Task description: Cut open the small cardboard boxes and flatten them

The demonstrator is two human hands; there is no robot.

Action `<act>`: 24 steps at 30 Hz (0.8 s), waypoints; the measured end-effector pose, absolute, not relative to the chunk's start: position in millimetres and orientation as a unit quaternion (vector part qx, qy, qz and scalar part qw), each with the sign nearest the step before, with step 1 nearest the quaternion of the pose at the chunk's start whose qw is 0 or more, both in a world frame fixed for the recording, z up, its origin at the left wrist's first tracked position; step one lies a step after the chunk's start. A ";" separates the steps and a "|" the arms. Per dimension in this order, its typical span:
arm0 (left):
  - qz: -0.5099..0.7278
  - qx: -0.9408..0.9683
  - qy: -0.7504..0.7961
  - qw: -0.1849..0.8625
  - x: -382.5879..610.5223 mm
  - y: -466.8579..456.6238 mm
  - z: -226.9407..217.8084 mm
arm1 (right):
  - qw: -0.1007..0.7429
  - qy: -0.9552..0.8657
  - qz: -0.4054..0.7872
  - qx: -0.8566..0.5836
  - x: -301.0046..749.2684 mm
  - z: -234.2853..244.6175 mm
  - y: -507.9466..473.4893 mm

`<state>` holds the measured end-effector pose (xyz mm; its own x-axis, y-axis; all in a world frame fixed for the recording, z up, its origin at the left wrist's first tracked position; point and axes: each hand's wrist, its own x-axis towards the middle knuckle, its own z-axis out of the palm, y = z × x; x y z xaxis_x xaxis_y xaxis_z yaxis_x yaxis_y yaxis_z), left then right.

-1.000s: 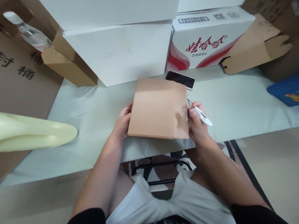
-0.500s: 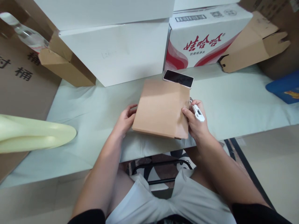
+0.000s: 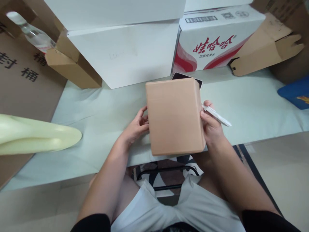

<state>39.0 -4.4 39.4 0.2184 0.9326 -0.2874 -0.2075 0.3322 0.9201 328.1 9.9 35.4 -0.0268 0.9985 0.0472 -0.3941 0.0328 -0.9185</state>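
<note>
A plain brown cardboard box [image 3: 175,116] is held up between both hands above the near edge of the pale green table [image 3: 101,109]. My left hand [image 3: 136,127] presses its fingers against the box's left side. My right hand [image 3: 211,124] grips the right side and also holds a white utility knife [image 3: 217,116] that points out to the right. A black phone [image 3: 184,78] lies on the table just behind the box, mostly hidden by it.
Large white boxes [image 3: 125,51] and a red-and-white printed carton [image 3: 212,35] stand along the back. Brown cartons sit at the left [image 3: 70,64] and right [image 3: 265,48]. A pale yellow plastic object [image 3: 36,135] juts in from the left. A blue item [image 3: 294,91] lies far right.
The box has been lifted and turned, so a taller face now shows and it covers most of the phone. Both hands shifted along its sides; the knife now points right.
</note>
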 end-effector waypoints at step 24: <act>0.701 0.143 0.531 0.455 54.7 8.5 40.4 | 0.614 -0.672 0.251 -0.328 279.0 46.6 -31.5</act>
<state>54.7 8.5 40.4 -0.5457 0.7890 -0.2824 -0.4859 -0.0233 0.8737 279.0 -31.5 46.6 -0.0300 0.7497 0.6611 0.1322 0.6585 -0.7409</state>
